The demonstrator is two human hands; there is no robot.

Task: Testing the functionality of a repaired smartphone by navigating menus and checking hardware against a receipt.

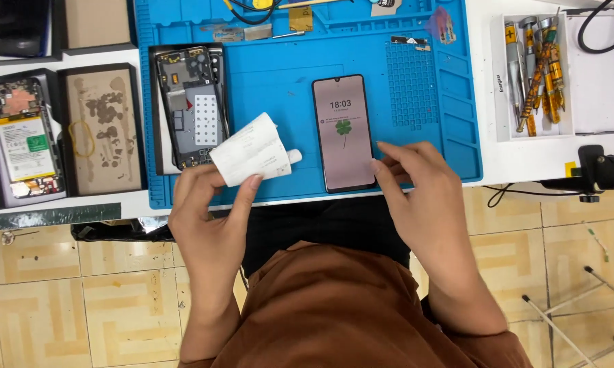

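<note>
- Left hand [208, 218] pinches a folded white wipe [251, 158], thumb on top, fingers under; held just left of the phone [343, 133], over the mat's front edge.
- Right hand [422, 197] loose and holding nothing, fingertips [377, 165] touching the phone's lower right edge.
- Phone lies face up on the blue mat [279, 88], screen lit (clover wallpaper).
- Opened phone body [190, 105] left of the phone, on the mat's left side.
- Another stripped phone [24, 140] and brown stained panel [106, 129] further left, off the mat.
- Tray of screwdrivers [538, 71] well right of the phone, on the white table [525, 160].
</note>
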